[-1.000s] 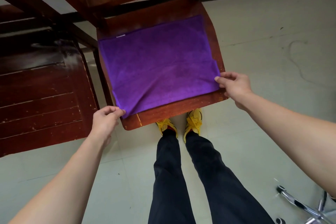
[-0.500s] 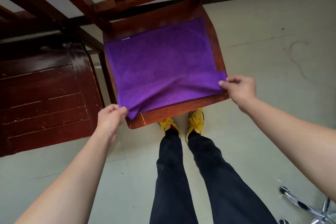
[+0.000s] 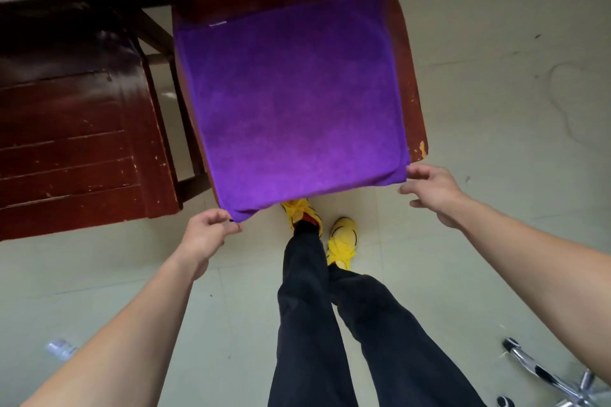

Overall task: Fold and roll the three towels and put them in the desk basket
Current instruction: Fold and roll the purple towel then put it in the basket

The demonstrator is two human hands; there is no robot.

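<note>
Chair seat [image 3: 406, 53] was the ref pt, w/ its backrest on the far side from the person. A dark wooden unit [image 3: 72, 142] stood just left of the seat. No basket showed anywhere in view, so nothing could be said of what was in it, and no other towels showed either.

The purple towel [image 3: 291, 102] lay spread flat over nearly the whole seat. It was approx square. Its near edge hung just past the seat's front edge and ran left-right btw the two hands.

Left hand [image 3: 205, 238] was at the seat's front-left corner, thumb and forefinger pinching the towel's near-left corner. Right hand [image 3: 433, 195] was at the front-right corner, fingers loosely spread. The towel's near-right corner sat btw two fingertips, but a firm grip couldn't be told.

Both hands were about equally near, one per corner. The towel lay straight ahead of them, toward the backrest, so prob. the fold would carry the near edge that way. The right hand likely needed a surer pinch first.
</note>
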